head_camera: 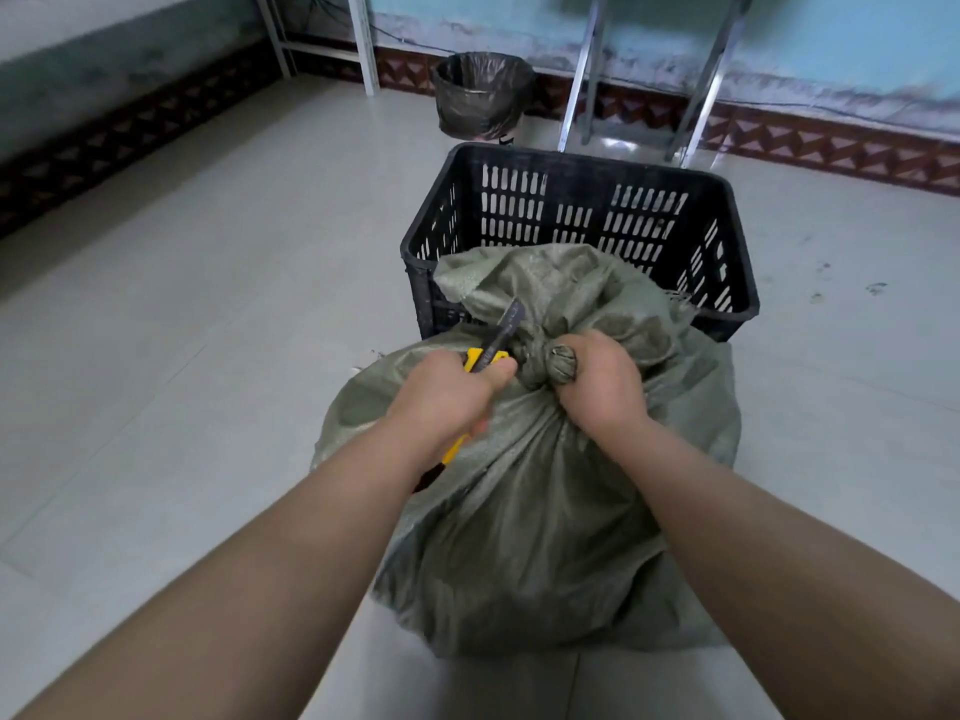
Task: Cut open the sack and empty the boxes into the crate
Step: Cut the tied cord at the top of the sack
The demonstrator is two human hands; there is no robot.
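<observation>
A pale tiled floor [182,314] fills most of the view, running in a broad stretch to the left of the work as far as a dark patterned skirting, and on the right past a few dark scuff marks. A worn blue-green wall [467,13] closes the far side above the same red-brown skirting [831,142]. The grey-green woven sack [530,511] stands on the floor in the near middle, bulging, its loose top flap leaning over the near rim of the black slotted crate [571,168], which sits just behind it and touches it. Beyond the crate, near the wall, stands a round bin [480,96] lined with a dark bag, between a white frame leg [363,44] and shiny metal legs [576,80]. The right hand [597,387] has its fingers wrapped tightly round the bunched neck of the sack beside the knot [563,361]. The left hand [447,392] has its fingers curled round the yellow utility knife [493,350], thumb on top, the dark blade [511,317] pointing up and away just left of the knot.
</observation>
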